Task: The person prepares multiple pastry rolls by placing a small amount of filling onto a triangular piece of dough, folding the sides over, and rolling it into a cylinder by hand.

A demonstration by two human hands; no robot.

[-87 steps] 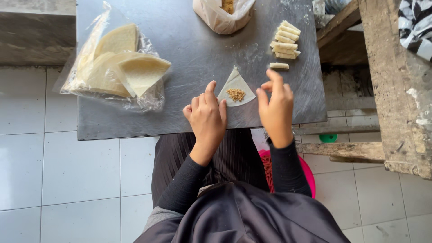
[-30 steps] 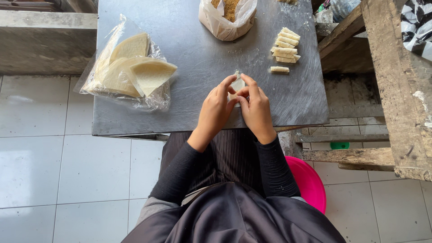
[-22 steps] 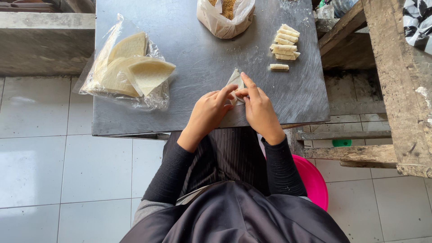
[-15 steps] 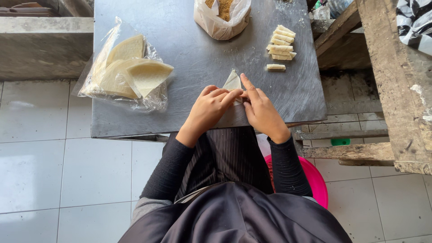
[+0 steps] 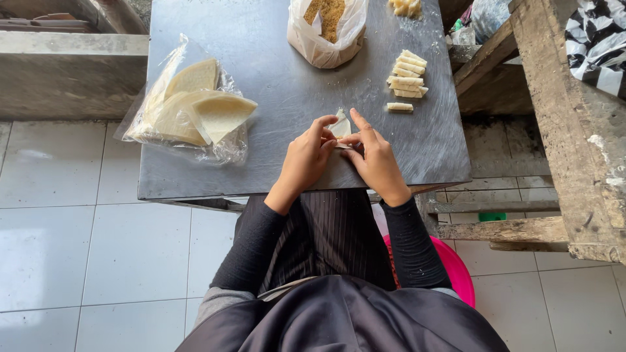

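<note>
Head view: wrapper (image 5: 340, 125) between both hands' fingertips (image 5: 324, 121).

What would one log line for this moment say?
left hand: pinching wrapper | right hand: pinching wrapper | rolled pieces: stacked beyond | wrapper bag: left on grey table | filling bag: far edge

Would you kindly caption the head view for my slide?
Left hand and right hand fold a pastry wrapper on a grey table.
</note>
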